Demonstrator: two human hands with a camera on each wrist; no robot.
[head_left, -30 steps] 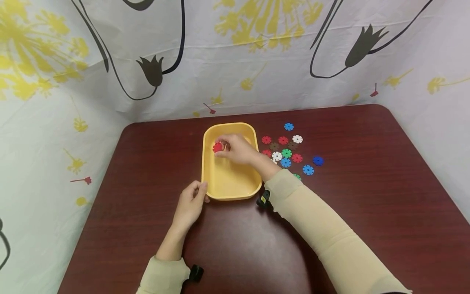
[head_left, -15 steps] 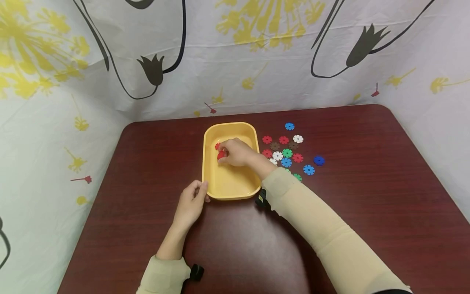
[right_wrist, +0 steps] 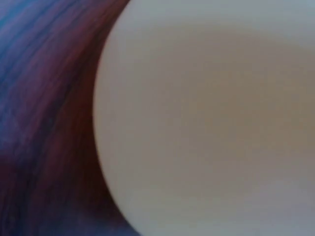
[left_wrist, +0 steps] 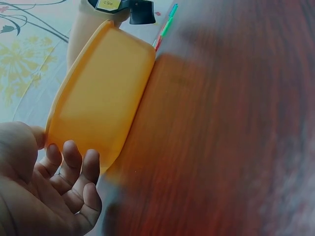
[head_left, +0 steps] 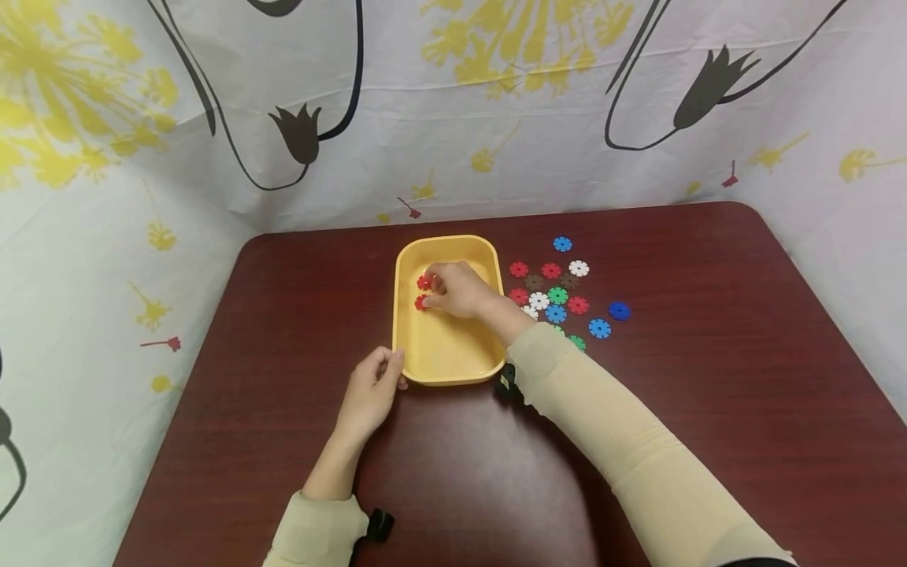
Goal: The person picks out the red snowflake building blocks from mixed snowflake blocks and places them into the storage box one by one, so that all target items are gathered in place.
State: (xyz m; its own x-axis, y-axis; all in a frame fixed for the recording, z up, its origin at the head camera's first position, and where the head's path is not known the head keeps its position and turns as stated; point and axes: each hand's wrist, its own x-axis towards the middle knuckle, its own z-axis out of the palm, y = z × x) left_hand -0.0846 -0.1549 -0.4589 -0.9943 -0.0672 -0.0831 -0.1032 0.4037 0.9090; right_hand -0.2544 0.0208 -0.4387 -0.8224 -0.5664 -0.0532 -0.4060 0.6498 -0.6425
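A yellow plastic tray [head_left: 446, 370] stands on the table, and two red notched discs [head_left: 421, 302] lie one below the other at its left inside. My right hand [head_left: 460, 291] is over the tray floor, thumb and fingertips apart beside these discs and partly covering them. Its grip looks released, with nothing seen held. My left hand [head_left: 368, 387] pinches the tray's near left corner. In the left wrist view that left hand [left_wrist: 54, 189] has the thumb over the rim and bent fingers against the outer wall. A pale blurred shape fills most of the right wrist view, hiding the right hand there.
Right of the tray lie several loose notched discs, among them a green disc [head_left: 557, 295], a white disc [head_left: 579, 268] and a dark blue disc [head_left: 620, 311]. The dark red table [head_left: 708, 354] meets a patterned cloth [head_left: 453, 181] at the back.
My right hand has lowered a second red disc into the tray below the first and let go of it, shifting slightly up. My left hand has stayed at the tray corner.
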